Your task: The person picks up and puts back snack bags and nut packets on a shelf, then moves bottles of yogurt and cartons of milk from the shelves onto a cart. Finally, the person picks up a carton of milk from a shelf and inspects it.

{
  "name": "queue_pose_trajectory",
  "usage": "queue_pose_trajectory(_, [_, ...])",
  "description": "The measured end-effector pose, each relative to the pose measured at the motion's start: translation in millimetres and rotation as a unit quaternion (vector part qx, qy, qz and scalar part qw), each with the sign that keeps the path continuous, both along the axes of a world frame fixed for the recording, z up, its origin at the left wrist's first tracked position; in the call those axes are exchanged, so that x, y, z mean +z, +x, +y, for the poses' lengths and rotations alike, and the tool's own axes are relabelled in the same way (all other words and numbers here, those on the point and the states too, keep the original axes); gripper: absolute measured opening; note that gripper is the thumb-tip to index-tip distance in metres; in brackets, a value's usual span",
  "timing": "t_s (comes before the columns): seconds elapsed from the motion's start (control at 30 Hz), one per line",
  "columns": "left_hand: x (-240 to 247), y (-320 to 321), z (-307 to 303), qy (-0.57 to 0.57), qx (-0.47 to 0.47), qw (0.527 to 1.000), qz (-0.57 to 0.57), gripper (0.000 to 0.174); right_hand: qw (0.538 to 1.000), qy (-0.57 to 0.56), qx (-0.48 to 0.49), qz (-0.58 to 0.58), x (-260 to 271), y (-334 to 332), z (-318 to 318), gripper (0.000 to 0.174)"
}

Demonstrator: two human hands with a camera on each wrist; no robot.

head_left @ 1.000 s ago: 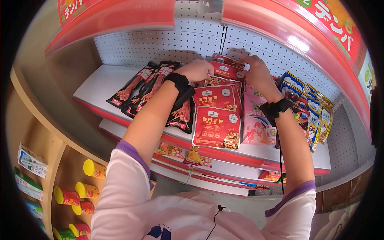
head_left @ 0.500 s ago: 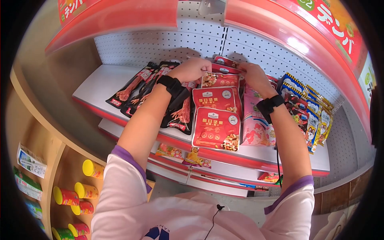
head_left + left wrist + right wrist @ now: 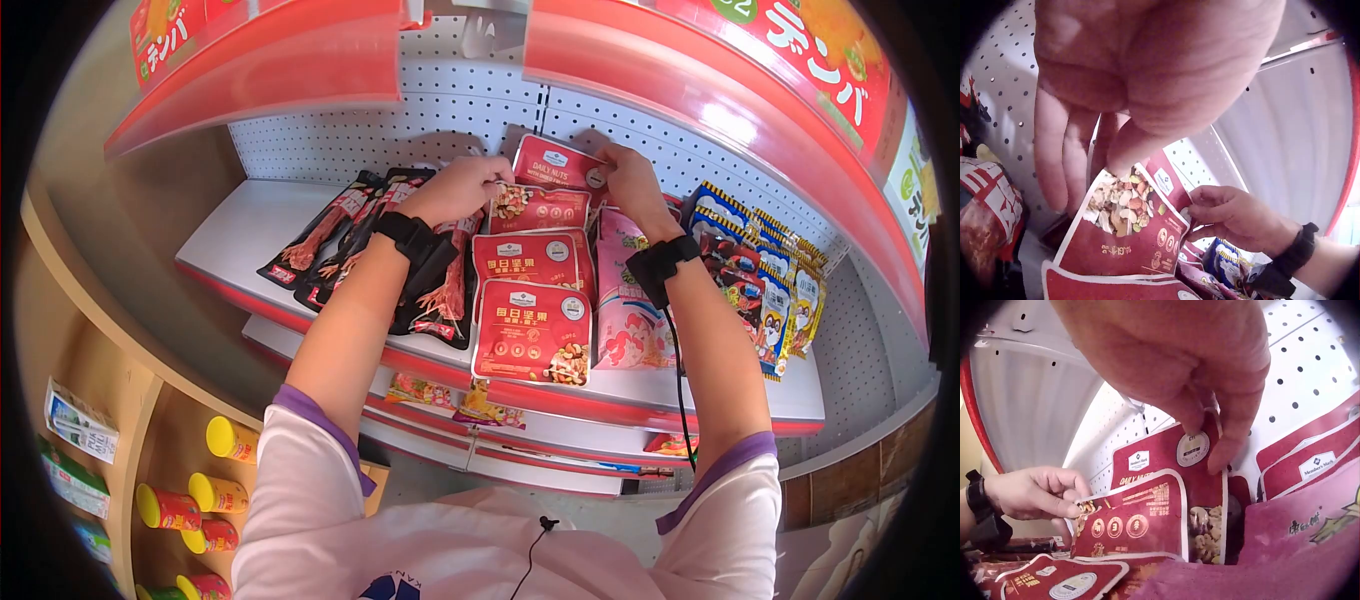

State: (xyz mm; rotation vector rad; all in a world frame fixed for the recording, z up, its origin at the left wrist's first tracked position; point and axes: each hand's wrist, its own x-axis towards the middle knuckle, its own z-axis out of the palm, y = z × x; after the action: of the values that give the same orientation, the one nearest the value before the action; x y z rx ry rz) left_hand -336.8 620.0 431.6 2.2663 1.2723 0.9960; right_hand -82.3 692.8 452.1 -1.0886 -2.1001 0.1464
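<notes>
Near the back of the shelf, my left hand [image 3: 460, 190] pinches the top left corner of a red nut bag [image 3: 548, 210] that stands upside down, its nut picture at the top. My right hand [image 3: 634, 188] grips the upper right corner of another red bag marked Daily Nuts [image 3: 550, 165], right behind the first. In the right wrist view, thumb and fingers close over this bag's edge beside a round label [image 3: 1192, 450]. Toward the shelf's front, more red nut bags [image 3: 533, 335] lean in a row, overlapping one another.
Black snack packs [image 3: 335, 225] lie to the left of the nuts, and a pink bag [image 3: 630, 300] stands to their right. Blue and yellow packs [image 3: 770, 285] fill the right side. A red-edged upper shelf [image 3: 270, 75] overhangs; a perforated panel [image 3: 470, 115] closes the back.
The rear Daily Nuts bag has come up higher behind the upside-down bag, which has itself risen since a second ago. Both hands keep to the bags' upper corners. The head view has shifted slightly.
</notes>
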Motion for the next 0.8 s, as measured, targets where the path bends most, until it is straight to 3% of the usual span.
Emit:
queue_pose_trajectory(0.07, [0, -1, 0, -0.016, 0.017, 1.000, 0.008, 0.010, 1.000, -0.002, 0.003, 0.009, -1, 0, 1, 0.015])
queue_pose_trajectory(0.23, [-1, 0, 6, 0.082, 0.017, 0.996, 0.017, 0.017, 1.000, 0.010, 0.007, -0.010, -4, -3, 1, 0.016])
queue_pose_trajectory(0.37, [4, 6, -1, 0.037, 0.012, 0.999, -0.032, 0.021, 0.999, -0.029, 0.007, -0.030, -6, -8, -7, 0.019])
queue_pose_trajectory(0.43, [5, 6, 1, 0.019, 0.046, 0.998, -0.044, 0.020, 0.999, 0.014, 0.006, -0.052, -6, -8, -8, 0.019])
queue_pose_trajectory(0.53, [0, 4, 8, 0.077, 0.037, 0.995, -0.042, 0.020, 0.999, -0.012, -0.001, -0.039, -2, -8, -12, 0.019])
queue_pose_trajectory(0.67, [0, -4, 12, 0.041, 0.018, 0.999, -0.014, 0.018, 1.000, -0.004, 0.012, -0.005, 0, -6, -11, 0.019])
queue_pose_trajectory(0.73, [4, -6, 7, -0.011, -0.038, 0.999, 0.033, 0.019, 0.987, -0.125, 0.071, 0.070, 4, -6, -18, 0.017])
queue_pose_trajectory(0.8, [10, -4, -6, -0.030, -0.031, 0.997, 0.059, 0.019, 0.980, -0.167, 0.100, 0.033, 12, -2, -35, 0.017])
